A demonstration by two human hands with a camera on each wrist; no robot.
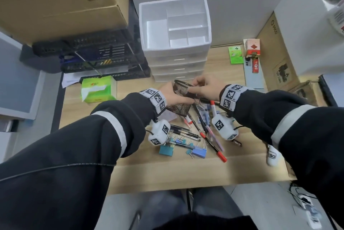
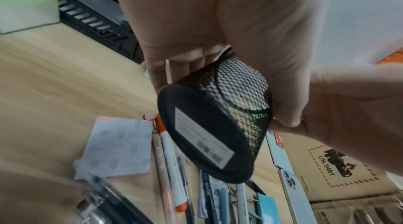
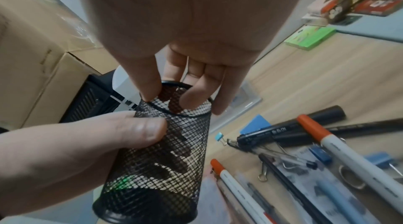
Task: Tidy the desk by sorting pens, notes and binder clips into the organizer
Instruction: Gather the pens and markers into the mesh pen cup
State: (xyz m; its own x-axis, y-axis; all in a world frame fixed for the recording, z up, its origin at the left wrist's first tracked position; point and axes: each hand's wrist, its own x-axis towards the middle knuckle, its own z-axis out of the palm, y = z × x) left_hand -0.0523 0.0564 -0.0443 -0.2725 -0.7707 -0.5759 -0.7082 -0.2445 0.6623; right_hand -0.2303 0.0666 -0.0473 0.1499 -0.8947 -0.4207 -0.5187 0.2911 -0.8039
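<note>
My left hand (image 1: 174, 96) grips a black mesh pen cup (image 1: 181, 99), tilted and held above the desk; its labelled base (image 2: 202, 143) faces the left wrist camera. My right hand (image 1: 197, 85) pinches the cup's rim (image 3: 174, 112), thumb outside and a finger inside. Under the hands lie several pens (image 1: 204, 133), orange-capped markers (image 3: 327, 141), blue binder clips (image 1: 199, 152) and a pad of notes (image 2: 117, 148). The white organizer (image 1: 208, 25), with open compartments over drawers, stands behind.
A green tissue box (image 1: 96, 90) and black stacked trays (image 1: 96, 56) sit to the left under a cardboard box (image 1: 61, 0). A phone (image 1: 254, 75), a green box (image 1: 236, 55) and a red-white box (image 1: 252, 45) lie at the right, beside another carton (image 1: 277, 53).
</note>
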